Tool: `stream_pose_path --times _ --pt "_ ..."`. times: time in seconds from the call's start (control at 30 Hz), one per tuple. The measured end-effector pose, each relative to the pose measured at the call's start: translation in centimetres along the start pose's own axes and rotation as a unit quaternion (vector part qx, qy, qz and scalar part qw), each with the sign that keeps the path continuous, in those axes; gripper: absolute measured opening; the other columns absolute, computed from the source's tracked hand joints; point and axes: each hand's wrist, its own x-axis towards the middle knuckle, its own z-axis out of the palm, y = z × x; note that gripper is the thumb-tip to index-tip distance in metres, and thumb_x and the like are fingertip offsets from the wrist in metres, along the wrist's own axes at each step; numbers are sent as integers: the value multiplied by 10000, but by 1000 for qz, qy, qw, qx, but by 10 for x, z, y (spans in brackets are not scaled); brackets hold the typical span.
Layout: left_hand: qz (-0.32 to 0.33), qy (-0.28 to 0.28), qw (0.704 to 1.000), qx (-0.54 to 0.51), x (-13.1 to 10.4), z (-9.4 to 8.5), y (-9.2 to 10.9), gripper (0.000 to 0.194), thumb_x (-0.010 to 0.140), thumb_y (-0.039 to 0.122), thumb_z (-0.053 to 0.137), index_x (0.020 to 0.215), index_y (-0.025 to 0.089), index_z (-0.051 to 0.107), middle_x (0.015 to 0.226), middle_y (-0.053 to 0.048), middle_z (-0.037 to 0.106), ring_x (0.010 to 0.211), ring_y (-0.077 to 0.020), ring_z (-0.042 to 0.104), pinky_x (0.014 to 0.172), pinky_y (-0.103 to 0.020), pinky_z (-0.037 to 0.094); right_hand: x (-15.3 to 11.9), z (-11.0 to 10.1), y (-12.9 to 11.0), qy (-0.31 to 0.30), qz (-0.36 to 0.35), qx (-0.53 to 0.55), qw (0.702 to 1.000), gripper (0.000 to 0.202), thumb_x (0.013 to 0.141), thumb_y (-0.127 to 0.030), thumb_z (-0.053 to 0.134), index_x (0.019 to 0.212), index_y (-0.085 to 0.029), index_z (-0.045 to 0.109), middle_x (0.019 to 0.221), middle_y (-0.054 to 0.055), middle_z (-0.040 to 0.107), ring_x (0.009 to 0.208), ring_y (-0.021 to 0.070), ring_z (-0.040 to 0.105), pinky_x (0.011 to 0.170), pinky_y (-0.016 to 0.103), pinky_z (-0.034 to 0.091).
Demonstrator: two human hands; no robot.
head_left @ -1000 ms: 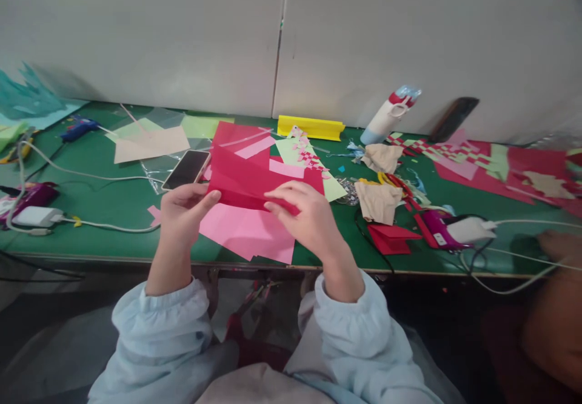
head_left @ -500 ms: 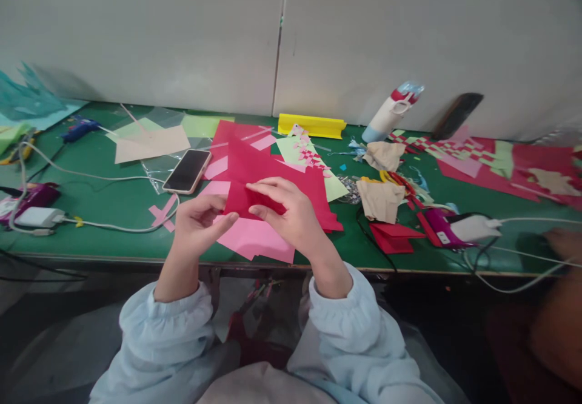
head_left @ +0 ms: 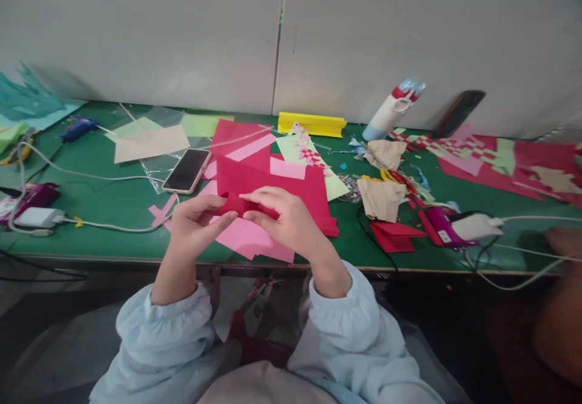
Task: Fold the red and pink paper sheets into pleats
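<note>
my left hand [head_left: 195,222] and right hand [head_left: 284,216] pinch the red paper [head_left: 233,205] between thumbs and fingertips, above the pink sheets [head_left: 254,243] on the tabletop [head_left: 113,207]. i'd judge it light, bendy, easily creased, so best held by its edges.

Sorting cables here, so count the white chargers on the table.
2: a white charger at left, by a purple box; another charger at right, by a similar box. More may be hidden.
</note>
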Motion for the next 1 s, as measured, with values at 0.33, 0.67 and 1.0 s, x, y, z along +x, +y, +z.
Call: stream_pose_path --times 0.33,0.67,1.0 --pt "39 29 996 69 1 -3 8 122 657 277 827 728 233 737 723 -18 709 647 -159 621 585 -290 500 -1 5 1 -4 2 -12 1000 349 906 -467 597 1110 -206 708 1087 62 732 994 186 670 891 315 519" --pt "107 -5 983 146 11 -10 11 149 699 272 793 828 249 723 859 -33 659 798 -185 610 728 -330 506 -2 10 2 -30 3 -76 997 276 978 -337 505 890 -199 728 925 39 746 845 163 653 765 281 464" --pt "-47 105 991 74 13 -18 3 182 697 331 796 686 199 672 680 4 633 628 -126 550 563 -247 441 -4 -19 13 -64 111 -77 989 173 900 -312 621 797 -200 703 823 20 732 735 148 633 649 268 419"
